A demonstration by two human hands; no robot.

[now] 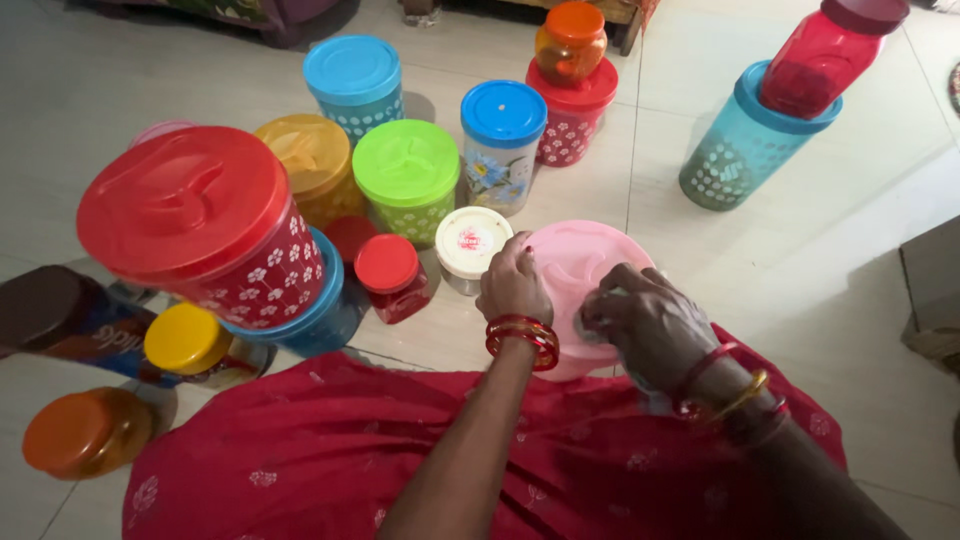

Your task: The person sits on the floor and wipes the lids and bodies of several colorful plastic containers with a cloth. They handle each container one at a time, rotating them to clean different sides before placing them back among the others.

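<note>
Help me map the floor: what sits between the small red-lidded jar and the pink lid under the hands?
In the head view, a small clear jar with a white lid stands between the red-lidded jar and the pink lid.

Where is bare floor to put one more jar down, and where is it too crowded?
Bare floor lies right of the pink container, below the teal jar. A narrower strip runs between the teal jar and the red stacked jars. Left of the left hand, the jars around the green-lidded jar stand crowded.
</note>
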